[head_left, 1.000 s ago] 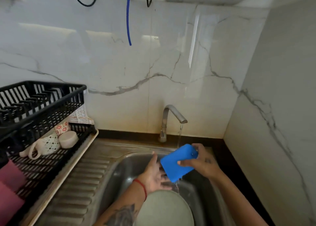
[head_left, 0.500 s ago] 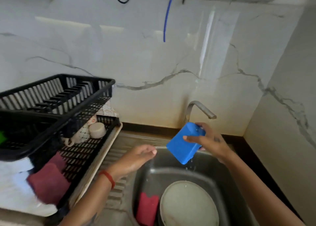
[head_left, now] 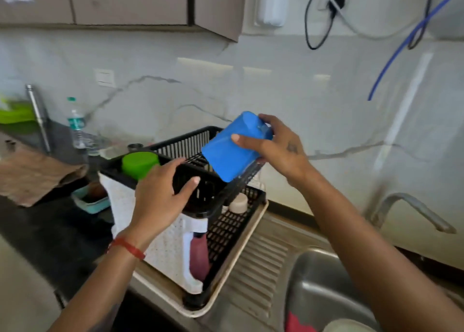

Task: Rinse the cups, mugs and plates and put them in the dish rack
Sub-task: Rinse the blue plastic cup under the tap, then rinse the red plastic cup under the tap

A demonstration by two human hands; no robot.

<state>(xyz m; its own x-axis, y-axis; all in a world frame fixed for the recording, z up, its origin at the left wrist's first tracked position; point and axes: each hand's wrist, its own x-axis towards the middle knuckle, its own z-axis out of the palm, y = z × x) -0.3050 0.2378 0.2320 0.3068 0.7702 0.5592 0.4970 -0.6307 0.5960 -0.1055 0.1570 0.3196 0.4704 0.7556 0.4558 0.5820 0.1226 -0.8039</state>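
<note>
Marble backsplash, dark counter on the left with a steel flask, water bottle and a soap dish. Two-tier black rack sits on a cream tray beside the sink.

A green cup is already upside down on the rack's top tier. My left hand rests on the front rim of that tier, thumb spread, fingers relaxed and mostly straight, gripping nothing as far as I can see; it looks like it is steadying the rack. A small pale cup sits on the lower tier.

My right hand grips the blue cup, thumb across the near side, fingers curled over the base. Cup is tilted, mouth down toward the left, hanging over the top tier's right end, not yet set down.

Tap on the right; a plate and a red item remain in the sink.

Step, I judge: racking the rinsed cup. To do it well: turn it fully mouth-down, find a free spot right of the green cup, set it flat on the grid so it drains, keep the rack steady, let go only once it sits stable. It is wet, so a firm grip matters.
</note>
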